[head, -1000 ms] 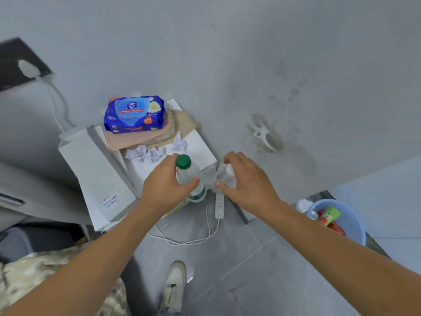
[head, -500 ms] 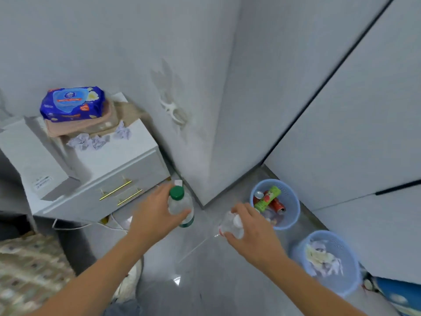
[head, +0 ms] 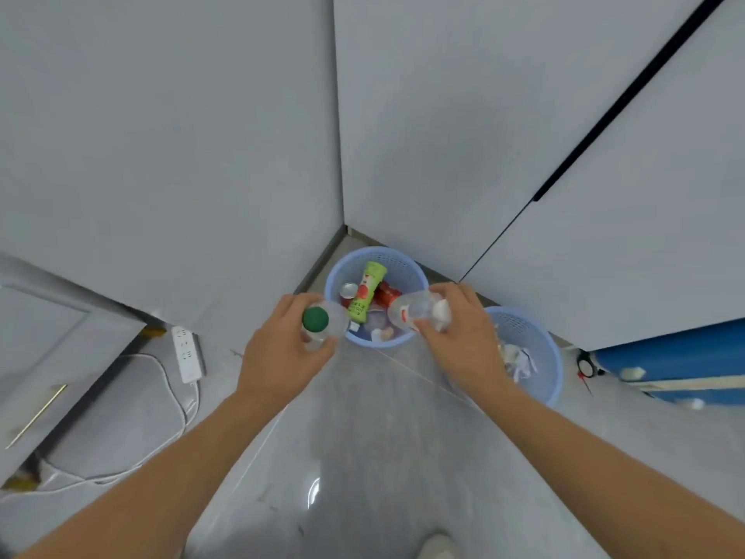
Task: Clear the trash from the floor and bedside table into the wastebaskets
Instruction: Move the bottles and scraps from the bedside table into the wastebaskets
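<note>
My left hand (head: 282,353) grips a clear plastic bottle with a green cap (head: 316,322), held upright at the left rim of a blue wastebasket (head: 397,258). My right hand (head: 459,336) grips a second clear bottle with a white cap (head: 415,310), lying sideways over that basket's right side. Inside the basket are a green tube, red cans and other containers. A second blue wastebasket (head: 544,357) to the right, partly behind my right wrist, holds crumpled paper.
The white bedside table (head: 48,357) with gold handles stands at the left edge. A white power strip (head: 186,354) and its cable lie on the grey tiled floor. A blue box (head: 677,365) sits at the right, under white cabinet doors. My shoe (head: 437,546) shows at the bottom.
The view has swung right and down, away from the bedside table top. Both hands carried their bottles from beside the table to the rim of the near wastebasket.
</note>
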